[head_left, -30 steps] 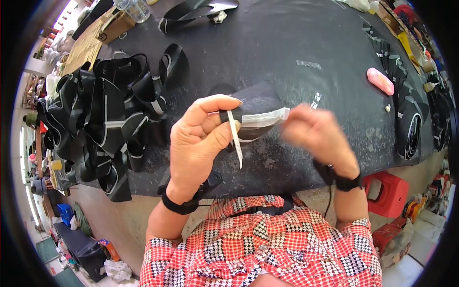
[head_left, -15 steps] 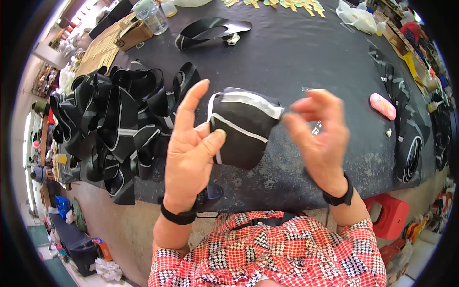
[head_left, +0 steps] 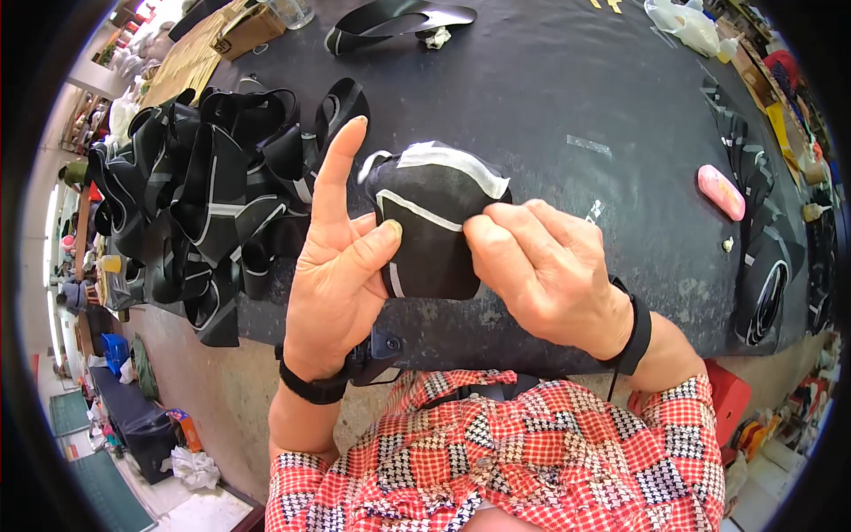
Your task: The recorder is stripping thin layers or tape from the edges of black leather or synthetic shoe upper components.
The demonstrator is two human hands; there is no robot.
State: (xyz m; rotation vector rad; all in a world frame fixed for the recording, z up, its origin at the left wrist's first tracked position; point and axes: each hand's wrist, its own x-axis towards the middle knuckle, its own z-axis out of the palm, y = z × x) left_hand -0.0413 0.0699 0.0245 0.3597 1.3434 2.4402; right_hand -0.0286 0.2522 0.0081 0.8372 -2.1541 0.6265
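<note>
A black, curved leather-like piece (head_left: 430,257) with white tape strips along its top edge and across its middle is held up over the dark table. My left hand (head_left: 335,257) pinches its left edge with the thumb in front; the index finger points up, away from it. The right edge is gripped by my right hand (head_left: 545,270), whose fingers are curled in and pressed together beside the end of the middle strip. The fingers behind the piece are hidden. Close to my left hand lies a heap of similar black pieces (head_left: 222,208) with pale strips.
A looped black strip (head_left: 363,28) rests at the table's far side, near a cardboard box (head_left: 251,34). To the right are a pink oblong object (head_left: 721,192), a row of black pieces (head_left: 753,239) and a white plastic bag (head_left: 684,25). A red stool (head_left: 729,399) stands beside the table.
My right hand has come left and taken hold of the piece's right edge. The piece has shifted slightly left. My left hand keeps its pinch. The whole view has tilted slightly.
</note>
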